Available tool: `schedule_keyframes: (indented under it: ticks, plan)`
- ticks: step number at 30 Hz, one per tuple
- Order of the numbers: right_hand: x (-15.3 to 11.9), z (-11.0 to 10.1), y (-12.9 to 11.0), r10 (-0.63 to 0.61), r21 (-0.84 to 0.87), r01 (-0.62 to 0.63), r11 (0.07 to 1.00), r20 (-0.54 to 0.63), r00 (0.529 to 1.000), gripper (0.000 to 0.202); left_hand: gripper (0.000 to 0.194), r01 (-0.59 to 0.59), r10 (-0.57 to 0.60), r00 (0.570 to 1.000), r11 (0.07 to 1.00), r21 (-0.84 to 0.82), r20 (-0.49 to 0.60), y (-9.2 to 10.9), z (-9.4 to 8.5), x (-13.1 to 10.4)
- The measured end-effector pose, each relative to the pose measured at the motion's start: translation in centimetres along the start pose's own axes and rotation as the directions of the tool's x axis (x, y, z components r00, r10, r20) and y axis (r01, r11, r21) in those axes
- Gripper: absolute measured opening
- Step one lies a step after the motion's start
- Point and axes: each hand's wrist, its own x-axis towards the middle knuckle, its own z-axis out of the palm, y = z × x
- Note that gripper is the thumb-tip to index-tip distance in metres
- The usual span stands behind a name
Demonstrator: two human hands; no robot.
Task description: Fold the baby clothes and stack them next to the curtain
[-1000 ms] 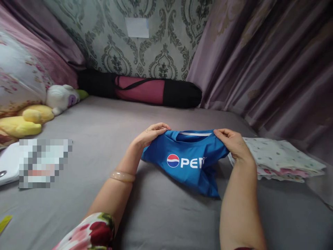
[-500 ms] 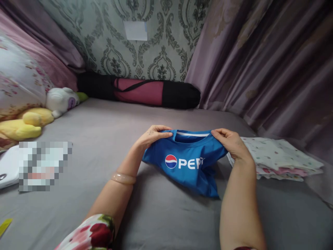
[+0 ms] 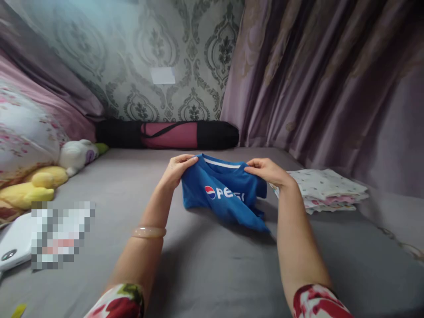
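A blue shirt (image 3: 218, 194) with a round logo and white letters hangs in loose folds between my hands, its lower part close to the grey bed sheet (image 3: 205, 265). My left hand (image 3: 179, 168) pinches the shirt's shoulder, left of the neckline. On the other side of the collar, my right hand (image 3: 266, 170) has the fabric between thumb and fingers. A white strip shows inside the neck opening. Some of the lettering is hidden by folds. Right of my right hand lies a folded stack of patterned white cloth (image 3: 324, 190).
A long black and pink bag (image 3: 168, 134) lies against the wall. At the left are a white plush toy (image 3: 77, 154), a yellow plush toy (image 3: 29, 192), a floral pillow (image 3: 23, 128) and a white object (image 3: 20, 234) beside a blurred-out item.
The view has tilted up and shifted. My hands, still gripping the shirt, have spread slightly, and the shirt's front is now twisted and folded more, hiding other letters.
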Motion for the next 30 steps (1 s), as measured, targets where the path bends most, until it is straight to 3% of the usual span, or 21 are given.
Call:
schedule_keyframes:
  ticks: [3,6,8,11,13,15,17,19,21,26,28,30]
  plan:
    - [1.9,0.8,-2.6,-0.189,-0.12,0.177,0.977,-0.096,0.977,0.037,0.043,-0.159,0.171,0.98,0.981,0.113,-0.104,3.0,-1.5,0.7]
    - [3.3,1.4,-5.5,-0.408,-0.376,0.313,0.872,-0.203,0.89,0.033,0.038,-0.386,0.442,0.893,0.848,0.362,-0.084,7.1,-3.3,1.3]
    - [3.7,1.5,-7.5,-0.518,-0.584,0.306,0.752,-0.236,0.822,0.029,0.032,-0.536,0.626,0.779,0.639,0.551,0.032,10.4,-4.4,1.2]
    - [4.0,1.4,-10.0,-0.634,-0.812,0.256,0.525,-0.172,0.754,0.029,0.026,-0.639,0.774,0.571,0.209,0.74,0.275,14.6,-5.5,0.2]
    - [4.3,1.1,-11.3,-0.67,-0.89,0.235,0.39,-0.1,0.736,0.031,0.027,-0.606,0.766,0.509,-0.005,0.795,0.393,16.2,-6.1,-0.7]
    - [4.9,0.7,-12.0,-0.668,-0.928,0.227,0.297,-0.031,0.744,0.032,0.029,-0.548,0.708,0.541,-0.113,0.829,0.454,16.6,-6.6,-1.2]
    - [5.6,0.3,-12.4,-0.654,-0.935,0.247,0.253,0.023,0.756,0.031,0.031,-0.515,0.654,0.601,-0.121,0.849,0.458,16.2,-7.0,-1.1]
    - [6.3,0.0,-12.4,-0.655,-0.917,0.299,0.265,0.057,0.754,0.03,0.032,-0.523,0.654,0.629,-0.044,0.851,0.42,15.6,-7.4,-0.6]
    - [6.9,-0.3,-12.1,-0.654,-0.865,0.378,0.33,0.079,0.752,0.028,0.034,-0.538,0.671,0.655,0.092,0.838,0.347,15.1,-7.7,0.2]
    - [8.1,-0.5,-10.9,-0.619,-0.681,0.488,0.546,0.065,0.782,0.021,0.04,-0.479,0.502,0.832,0.441,0.759,0.234,14.5,-8.5,2.3]
    - [8.4,-0.4,-10.6,-0.603,-0.669,0.474,0.573,0.048,0.797,0.019,0.041,-0.43,0.402,0.884,0.498,0.753,0.239,14.4,-8.7,2.7]
    - [8.6,-0.4,-10.8,-0.604,-0.68,0.451,0.579,0.015,0.797,0.019,0.04,-0.414,0.382,0.891,0.454,0.789,0.248,14.7,-8.4,2.6]
